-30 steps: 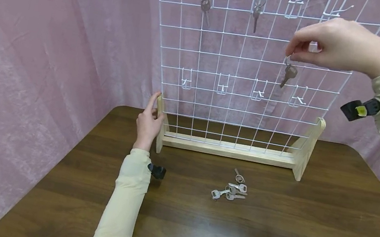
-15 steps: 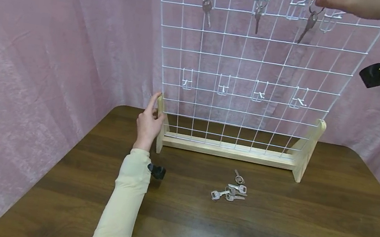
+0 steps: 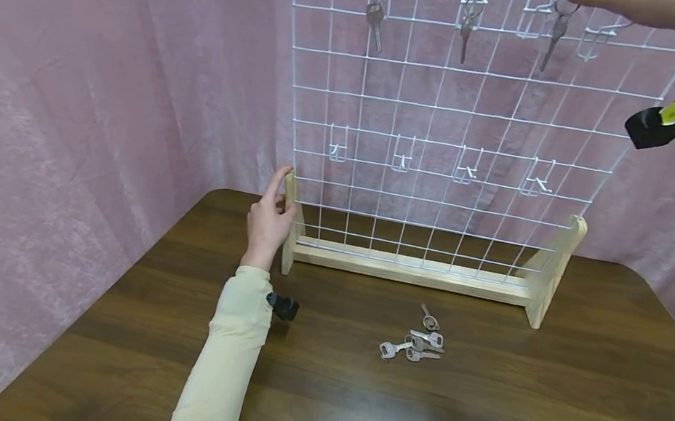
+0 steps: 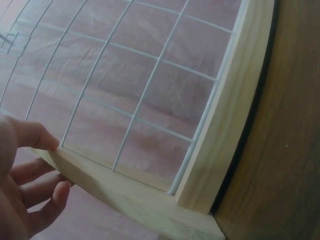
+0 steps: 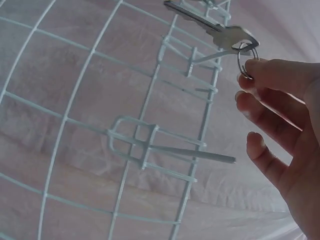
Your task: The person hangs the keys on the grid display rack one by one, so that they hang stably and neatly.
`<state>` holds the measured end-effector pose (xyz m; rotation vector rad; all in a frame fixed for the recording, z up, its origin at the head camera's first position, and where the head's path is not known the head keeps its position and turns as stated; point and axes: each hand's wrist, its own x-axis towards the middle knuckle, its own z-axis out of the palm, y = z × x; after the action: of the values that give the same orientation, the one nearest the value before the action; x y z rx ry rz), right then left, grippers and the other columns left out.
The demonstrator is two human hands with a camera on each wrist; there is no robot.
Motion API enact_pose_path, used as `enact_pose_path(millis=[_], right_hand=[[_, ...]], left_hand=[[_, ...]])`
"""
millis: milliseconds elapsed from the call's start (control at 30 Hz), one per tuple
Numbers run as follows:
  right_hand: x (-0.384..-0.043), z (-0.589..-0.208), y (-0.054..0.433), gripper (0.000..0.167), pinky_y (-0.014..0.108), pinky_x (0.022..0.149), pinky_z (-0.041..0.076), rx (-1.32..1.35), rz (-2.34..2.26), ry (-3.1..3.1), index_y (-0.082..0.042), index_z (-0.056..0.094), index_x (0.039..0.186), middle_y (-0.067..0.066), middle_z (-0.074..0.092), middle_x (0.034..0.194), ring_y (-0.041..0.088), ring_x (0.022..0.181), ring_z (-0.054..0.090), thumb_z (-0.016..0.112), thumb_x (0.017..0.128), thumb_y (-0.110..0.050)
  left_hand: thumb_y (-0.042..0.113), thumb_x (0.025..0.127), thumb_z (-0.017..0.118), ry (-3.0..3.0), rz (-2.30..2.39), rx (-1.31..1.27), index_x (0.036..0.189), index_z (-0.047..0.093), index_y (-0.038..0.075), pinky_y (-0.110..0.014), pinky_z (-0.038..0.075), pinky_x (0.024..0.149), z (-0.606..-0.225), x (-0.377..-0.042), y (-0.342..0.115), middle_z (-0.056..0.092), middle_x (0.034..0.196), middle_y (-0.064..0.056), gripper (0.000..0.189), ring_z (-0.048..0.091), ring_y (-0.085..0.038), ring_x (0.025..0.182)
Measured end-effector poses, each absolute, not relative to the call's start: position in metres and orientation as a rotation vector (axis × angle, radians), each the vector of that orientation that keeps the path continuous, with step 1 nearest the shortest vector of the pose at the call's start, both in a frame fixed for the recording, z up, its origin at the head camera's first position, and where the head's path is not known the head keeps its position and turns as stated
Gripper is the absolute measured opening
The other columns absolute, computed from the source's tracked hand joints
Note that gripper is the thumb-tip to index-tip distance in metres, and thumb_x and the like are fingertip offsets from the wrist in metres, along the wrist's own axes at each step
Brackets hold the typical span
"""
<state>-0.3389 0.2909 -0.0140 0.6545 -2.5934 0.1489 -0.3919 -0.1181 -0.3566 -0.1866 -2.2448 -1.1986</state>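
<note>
Since half a second ago, the key (image 3: pixel 557 30) is hanging straighter at the third top hook (image 3: pixel 537 8) of the wire grid rack (image 3: pixel 459 112), with the right hand (image 3: pixel 635 3) staying at the top edge of the head view, mostly cut off there. Only the right wrist view is showing the grip: fingertips (image 5: pixel 260 67) are pinching the key ring (image 5: pixel 246 59) while the key blade (image 5: pixel 192 14) is pointing away along the grid; whether the ring is already resting on the hook is hard to make out. Beside it, a bare hook (image 5: pixel 165 147) is sticking out free. Low down, the left hand (image 3: pixel 270 218) is holding the rack's wooden end post (image 3: pixel 291 221), and the left wrist view is showing its thumb (image 4: pixel 35 135) and curled fingers (image 4: pixel 47 200) clasping that wood. Loose keys (image 3: pixel 412 344) are lying on the brown table (image 3: pixel 543 420) in front of the rack, well apart from both hands, with open tabletop around them.
</note>
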Motion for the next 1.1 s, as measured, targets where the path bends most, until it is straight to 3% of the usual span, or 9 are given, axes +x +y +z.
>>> enact_pose_path(millis=[67,100,133,200,600,700,833,967,1100], right_hand=[[-0.335,-0.017,0.289,0.026,0.005,0.086,0.033,0.668,0.19,-2.548,-0.002,0.057,0.121,-0.007,0.059,0.103,-0.007,0.089,0.042,0.049,0.099,-0.013],[-0.329,-0.018,0.284,0.026,0.006,0.082,0.033,0.649,0.185,-2.55,0.002,0.056,0.12,-0.008,0.059,0.1,-0.005,0.087,0.041,0.05,0.098,-0.01],[-0.326,-0.019,0.282,0.02,0.005,0.072,0.03,0.655,0.196,-2.52,0.0,0.059,0.112,-0.018,0.054,0.091,-0.009,0.08,0.035,0.053,0.096,-0.01],[-0.319,-0.022,0.276,0.014,0.005,0.067,0.03,0.646,0.219,-2.496,-0.001,0.06,0.106,-0.03,0.04,0.081,-0.006,0.078,0.036,0.055,0.095,-0.009],[-0.296,-0.031,0.27,0.021,0.013,0.069,0.027,0.576,0.155,-2.374,0.0,0.061,0.109,-0.035,0.037,0.082,-0.014,0.079,0.035,0.06,0.09,-0.01],[-0.282,-0.038,0.269,0.014,0.015,0.07,0.027,0.51,0.232,-2.305,-0.014,0.062,0.104,-0.037,0.037,0.084,-0.016,0.079,0.034,0.059,0.091,-0.012],[-0.263,-0.062,0.265,0.025,0.014,0.07,0.029,0.476,0.385,-2.161,-0.034,0.057,0.098,-0.042,0.041,0.085,-0.018,0.079,0.039,0.059,0.09,-0.011],[-0.243,-0.105,0.258,0.012,0.011,0.071,0.031,0.559,0.42,-2.085,-0.01,0.07,0.095,-0.038,0.049,0.087,-0.019,0.081,0.044,0.063,0.087,-0.004],[-0.23,-0.161,0.249,0.018,0.01,0.073,0.037,0.747,0.324,-2.135,0.0,0.068,0.1,-0.009,0.066,0.091,-0.007,0.084,0.05,0.069,0.082,0.003]], left_hand=[[0.007,0.086,0.061,-2.243,-1.194,-0.188,0.142,0.042,0.039,-0.048,0.054,0.073,-0.358,-0.392,-0.117,0.075,0.102,-0.014,0.067,0.072,-0.031,0.086],[0.007,0.086,0.061,-2.245,-1.191,-0.19,0.142,0.042,0.039,-0.047,0.053,0.072,-0.358,-0.392,-0.116,0.075,0.101,-0.014,0.067,0.072,-0.031,0.084],[0.007,0.086,0.061,-2.245,-1.189,-0.191,0.142,0.042,0.038,-0.047,0.053,0.072,-0.359,-0.392,-0.116,0.075,0.1,-0.014,0.068,0.072,-0.031,0.083],[0.007,0.086,0.061,-2.245,-1.191,-0.195,0.142,0.042,0.039,-0.047,0.052,0.071,-0.36,-0.392,-0.115,0.075,0.1,-0.014,0.068,0.071,-0.031,0.081],[0.007,0.085,0.06,-2.236,-1.208,-0.205,0.142,0.043,0.038,-0.047,0.051,0.07,-0.359,-0.393,-0.106,0.075,0.1,-0.014,0.067,0.071,-0.031,0.08],[0.007,0.085,0.06,-2.236,-1.212,-0.213,0.142,0.043,0.038,-0.047,0.052,0.07,-0.359,-0.394,-0.105,0.075,0.1,-0.014,0.067,0.071,-0.031,0.081],[0.007,0.086,0.061,-2.228,-1.218,-0.22,0.142,0.043,0.038,-0.049,0.054,0.072,-0.359,-0.395,-0.105,0.074,0.104,-0.016,0.067,0.072,-0.033,0.085],[0.008,0.088,0.061,-2.228,-1.205,-0.223,0.143,0.041,0.039,-0.05,0.054,0.074,-0.359,-0.397,-0.105,0.074,0.106,-0.016,0.066,0.071,-0.034,0.086],[0.009,0.09,0.061,-2.23,-1.194,-0.226,0.145,0.039,0.039,-0.05,0.053,0.074,-0.359,-0.397,-0.106,0.073,0.108,-0.016,0.066,0.071,-0.034,0.085]])
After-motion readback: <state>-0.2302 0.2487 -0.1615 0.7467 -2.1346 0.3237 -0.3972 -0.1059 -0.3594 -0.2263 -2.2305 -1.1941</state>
